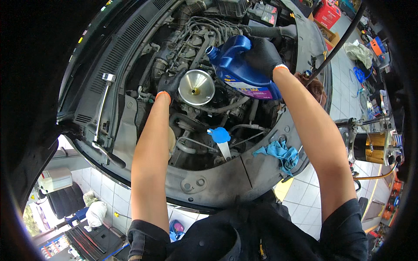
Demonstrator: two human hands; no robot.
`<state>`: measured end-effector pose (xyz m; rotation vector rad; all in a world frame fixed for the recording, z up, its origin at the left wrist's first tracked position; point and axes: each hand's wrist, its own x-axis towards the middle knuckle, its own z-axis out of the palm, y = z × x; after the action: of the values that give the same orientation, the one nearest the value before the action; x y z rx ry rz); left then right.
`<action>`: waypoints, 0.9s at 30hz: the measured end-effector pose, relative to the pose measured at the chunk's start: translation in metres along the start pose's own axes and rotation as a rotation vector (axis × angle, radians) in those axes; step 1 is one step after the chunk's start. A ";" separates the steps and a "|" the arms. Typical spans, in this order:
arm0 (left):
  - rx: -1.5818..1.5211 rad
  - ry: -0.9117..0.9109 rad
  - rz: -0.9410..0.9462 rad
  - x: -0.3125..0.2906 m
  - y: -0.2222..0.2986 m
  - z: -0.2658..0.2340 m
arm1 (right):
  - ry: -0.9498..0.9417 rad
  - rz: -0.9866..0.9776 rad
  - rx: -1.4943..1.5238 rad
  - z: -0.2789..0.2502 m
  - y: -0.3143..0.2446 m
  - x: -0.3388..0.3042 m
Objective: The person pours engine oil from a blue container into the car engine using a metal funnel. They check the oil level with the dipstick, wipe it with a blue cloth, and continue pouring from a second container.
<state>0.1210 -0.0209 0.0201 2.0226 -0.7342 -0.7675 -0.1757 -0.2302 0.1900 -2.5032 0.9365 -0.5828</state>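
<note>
My right hand [263, 57], in a black glove with an orange cuff, grips the handle of a blue oil jug [235, 71]. The jug is tilted, its uncapped mouth pointing left above the engine [191, 48]. No stream from the mouth can be made out. Just below and left of it, a shiny metal funnel [201, 82] stands in the engine, wide side up, with a little amber liquid at its bottom. My left hand [171, 83], gloved alike, holds the funnel at its left side; its fingertips are partly hidden.
A long ratchet wrench [102, 111] lies along the left side of the bay. The blue washer-fluid cap [220, 135] sits near the front. A crumpled blue cloth [285, 157] rests on the front panel. A black hose [342, 43] crosses at the right, near a golden cylinder [369, 147].
</note>
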 end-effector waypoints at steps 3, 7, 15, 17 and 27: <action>0.005 0.302 0.206 -0.025 0.016 -0.006 | 0.022 -0.076 0.076 -0.024 -0.025 -0.018; 0.155 0.525 0.369 -0.093 0.082 -0.007 | 0.201 -0.083 0.221 -0.040 -0.074 -0.062; 0.003 0.716 0.758 -0.364 0.166 -0.023 | 0.206 -0.195 0.757 -0.089 -0.161 -0.164; -0.025 0.796 0.613 -0.437 0.157 -0.028 | 0.123 -0.340 0.656 -0.113 -0.183 -0.189; -0.032 1.363 -0.564 -0.834 -0.079 0.060 | -0.552 -0.363 1.266 -0.099 -0.328 -0.318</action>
<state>-0.4417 0.5928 0.1332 2.1403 0.6343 0.4087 -0.2759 0.1932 0.3609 -1.4774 -0.1500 -0.3515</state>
